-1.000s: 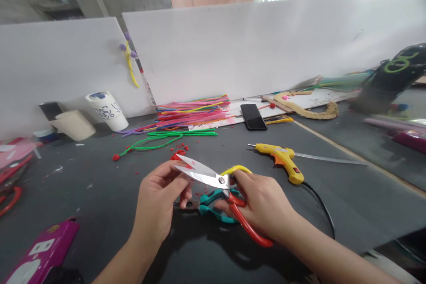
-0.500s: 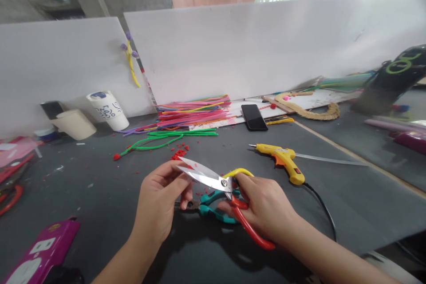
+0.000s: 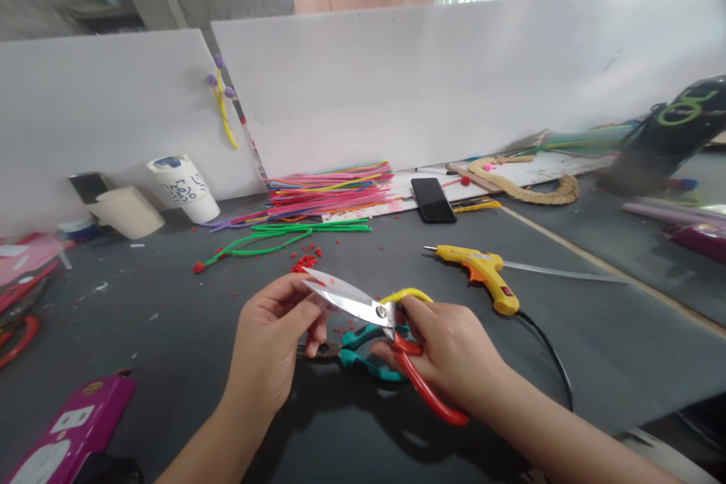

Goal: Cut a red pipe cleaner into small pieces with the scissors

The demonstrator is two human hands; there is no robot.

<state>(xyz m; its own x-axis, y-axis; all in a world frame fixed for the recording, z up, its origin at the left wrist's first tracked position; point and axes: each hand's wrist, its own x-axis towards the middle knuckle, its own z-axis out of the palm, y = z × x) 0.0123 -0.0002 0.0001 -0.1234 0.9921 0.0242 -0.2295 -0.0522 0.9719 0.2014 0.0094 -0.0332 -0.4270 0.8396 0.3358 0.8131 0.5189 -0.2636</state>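
My right hand (image 3: 454, 348) is wrapped around the handles of a pair of scissors (image 3: 355, 302), one handle red and the other yellow. The blades point left and lie almost together, their tips right by the fingers of my left hand (image 3: 272, 340). Those fingers are pinched; a bit of red shows at the blades, but what they hold is too small and covered to name. Beneath both hands lie pliers (image 3: 374, 370) with teal handles, partly hidden. Small red clippings (image 3: 306, 263) are heaped just beyond the blades.
A yellow glue gun (image 3: 479, 272) with its cord lies to the right. Farther back are green pipe cleaners (image 3: 295, 234), a colourful pipe cleaner bundle (image 3: 329, 193), a phone (image 3: 432, 200) and a white paper cup (image 3: 184, 189). A purple device (image 3: 79, 423) sits front left.
The scissor blades have come slightly closer together. Both hands stay in nearly the same place.
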